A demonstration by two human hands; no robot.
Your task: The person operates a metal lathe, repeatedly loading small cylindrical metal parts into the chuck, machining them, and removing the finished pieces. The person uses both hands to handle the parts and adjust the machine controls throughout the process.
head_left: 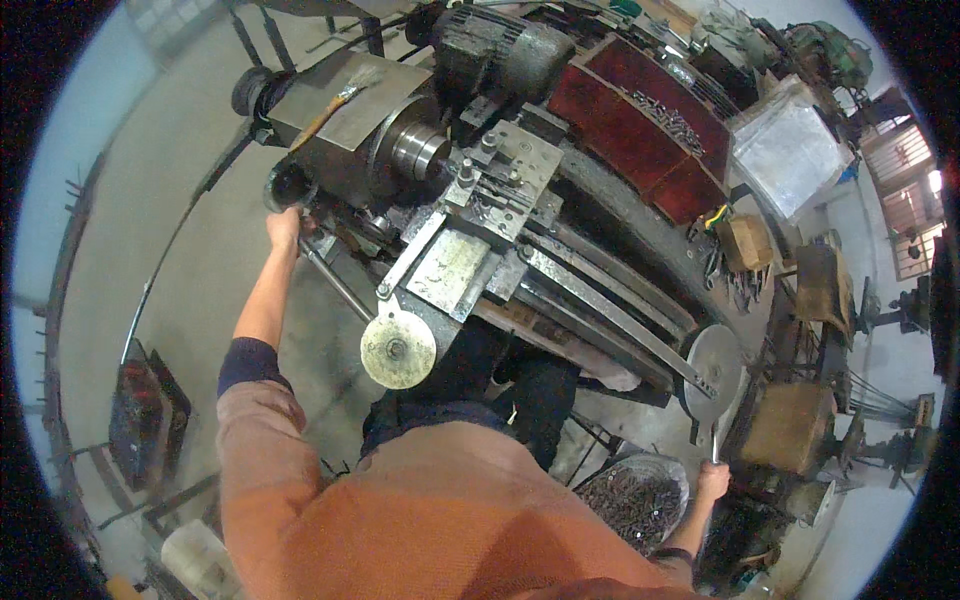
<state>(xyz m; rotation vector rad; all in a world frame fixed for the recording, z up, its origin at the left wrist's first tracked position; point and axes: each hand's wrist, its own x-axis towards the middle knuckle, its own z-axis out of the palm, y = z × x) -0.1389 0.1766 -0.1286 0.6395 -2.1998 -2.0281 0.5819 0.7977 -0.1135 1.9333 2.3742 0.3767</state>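
Observation:
A small metal lathe stands before me, with a shiny round chuck and a tool slide beside it. At the left, my left hand touches the underside of a dark, round, cup-like part below the headstock; its fingers are mostly hidden. Next to that hand a metal rod slants down toward a pale round disc. Far to the right, my right hand is closed around a metal lever handle, which runs down from a grey disc at the end of a long flat bar.
A brush lies on the headstock cover. Behind the bed, a dark red tray holds small metal parts. An electric motor sits at the back. A bag of dark small pieces stands low near my right arm. Wrenches lie at right.

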